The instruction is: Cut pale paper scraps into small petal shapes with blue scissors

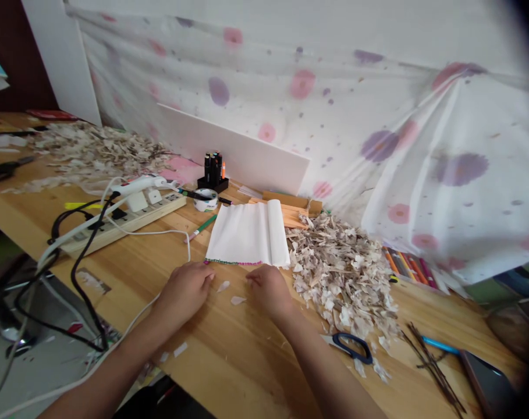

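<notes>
A sheet of thin white paper (242,233) lies on the table in front of me, its right side wound into a roll (278,233). Green and magenta marks run along its near edge. My left hand (184,291) rests just below the paper's near left corner, fingers curled together. My right hand (270,289) is under the near right part of that edge, its fingers bent and close together. Whatever either hand pinches, if anything, is too small or hidden. Two small paper scraps (237,300) lie between the hands.
Right of the paper is a heap of pale shreds (343,267), with scissors (354,347), twigs (434,369) and a phone (486,381) nearer. A corded power strip (128,224) stands left. Behind are a tape roll (205,199), a marker holder (214,180) and a green pen (202,228).
</notes>
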A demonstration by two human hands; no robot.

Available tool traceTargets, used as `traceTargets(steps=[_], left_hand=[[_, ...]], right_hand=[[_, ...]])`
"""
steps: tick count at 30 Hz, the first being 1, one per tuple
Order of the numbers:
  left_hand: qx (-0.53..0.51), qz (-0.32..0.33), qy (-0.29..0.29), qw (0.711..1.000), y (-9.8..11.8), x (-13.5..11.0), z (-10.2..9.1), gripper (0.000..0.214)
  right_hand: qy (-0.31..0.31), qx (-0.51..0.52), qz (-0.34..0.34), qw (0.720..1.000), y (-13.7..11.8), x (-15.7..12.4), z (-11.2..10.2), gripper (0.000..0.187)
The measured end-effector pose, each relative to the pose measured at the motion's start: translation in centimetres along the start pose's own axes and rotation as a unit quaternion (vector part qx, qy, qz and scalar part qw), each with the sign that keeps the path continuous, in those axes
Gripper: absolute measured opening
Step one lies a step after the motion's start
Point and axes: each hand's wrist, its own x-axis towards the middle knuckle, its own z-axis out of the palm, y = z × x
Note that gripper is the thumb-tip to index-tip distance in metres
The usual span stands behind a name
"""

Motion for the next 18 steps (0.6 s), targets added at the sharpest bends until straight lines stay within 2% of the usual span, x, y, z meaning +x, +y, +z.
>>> traceTargets(steps=[5, 9, 13, 18], left_hand=[[0.046, 0.028, -0.016, 0.998, -0.6, -2.3, -0.4, 0.027], [0.077, 0.119, 0.015, 0.990, -1.0, -5.5, 0.7, 0.033], [0.082, 0.162, 0.039, 0.983, -1.3, -7.4, 1.6, 0.024], [0.082, 0.170, 0.043, 0.981, -1.2, -7.6, 1.5, 0.023]], right_hand=[[-0.024, -0.078, -0.067, 0.994, -0.6, -5.5, -0.2, 0.032], [-0.081, -0.174, -0.181, 0.965, -0.3, -8.3, 0.7, 0.044], [-0.099, -0.185, -0.184, 0.960, 0.4, -8.2, 1.0, 0.043], [-0.093, -0.202, -0.162, 0.961, -0.3, -6.7, 1.3, 0.048]])
